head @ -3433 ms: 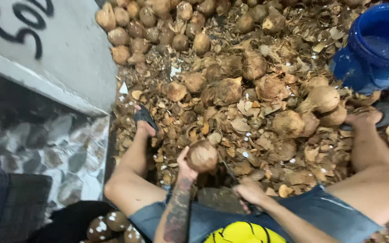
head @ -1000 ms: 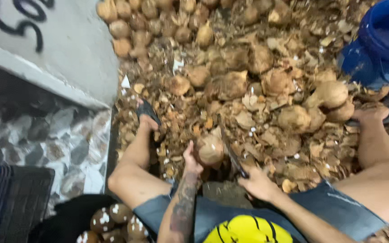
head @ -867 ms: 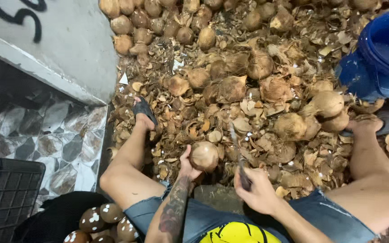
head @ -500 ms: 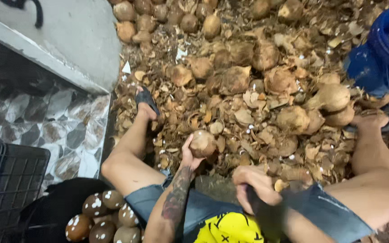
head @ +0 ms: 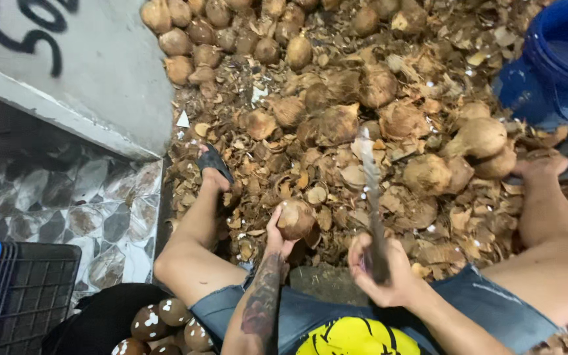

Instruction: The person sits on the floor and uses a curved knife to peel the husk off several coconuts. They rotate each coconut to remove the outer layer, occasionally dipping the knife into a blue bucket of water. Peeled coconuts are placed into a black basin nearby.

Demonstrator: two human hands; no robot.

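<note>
Your right hand (head: 382,273) had come up from beside your lap, where it sat half a second before, and the knife (head: 371,197) it gripped by the handle now stood raised, blade pointing away from you over the husks. Your left hand (head: 277,230) stayed where it was, fingers cupped under the coconut (head: 296,219), holding it just above the floor between your knees, left of the blade and apart from it.

The floor (head: 336,283) in front of you was buried in brown husk chips (head: 336,174), with whole unhusked coconuts scattered across them and a row of smaller ones along the top. A blue bucket (head: 560,66) stood at the upper right. To your left ran a grey concrete ledge (head: 87,79) above patterned tiles, a dark crate (head: 27,296) sat at the lower left, and peeled coconuts (head: 165,315) lay by your left thigh.
</note>
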